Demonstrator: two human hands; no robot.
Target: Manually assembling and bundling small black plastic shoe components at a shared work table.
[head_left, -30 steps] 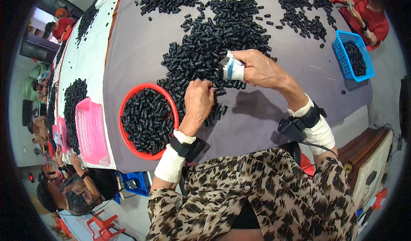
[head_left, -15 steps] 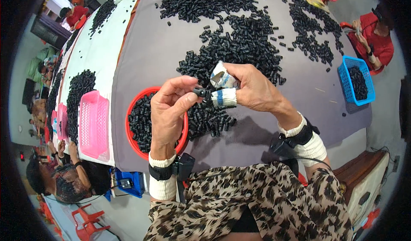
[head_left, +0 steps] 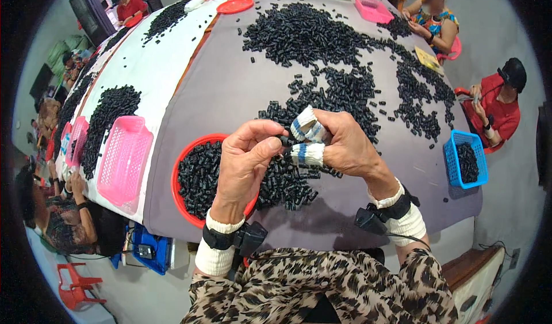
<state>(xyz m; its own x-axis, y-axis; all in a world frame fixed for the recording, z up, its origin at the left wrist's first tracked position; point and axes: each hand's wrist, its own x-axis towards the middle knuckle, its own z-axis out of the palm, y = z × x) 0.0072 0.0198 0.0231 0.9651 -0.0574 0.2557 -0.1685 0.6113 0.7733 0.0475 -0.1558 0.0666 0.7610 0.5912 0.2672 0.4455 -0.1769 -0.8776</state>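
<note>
Over the table, my left hand [head_left: 241, 163] pinches a small black cylindrical plastic part [head_left: 284, 141] between thumb and fingertips. From the other side my right hand [head_left: 351, 148] closes its thumb and forefinger about the part's right end; their exact contact is partly hidden. White cloth finger covers [head_left: 308, 153] with blue stripes wrap those two digits. Below my left hand a round red basket [head_left: 176, 171] holds many similar black parts. Beside and beyond the hands, a loose heap of black parts [head_left: 287, 189] spreads over the grey cloth.
A large black heap [head_left: 305, 33] covers the far middle of the table. A blue basket [head_left: 447, 157] stands at the right edge, a pink basket [head_left: 123, 200] at the left. People sit along both sides, including one in red [head_left: 499, 102]. A red stool [head_left: 77, 284] stands lower left.
The view has tilted up, showing more of the far table. My hands stay together around the black part, which is now more covered by the fingers.
</note>
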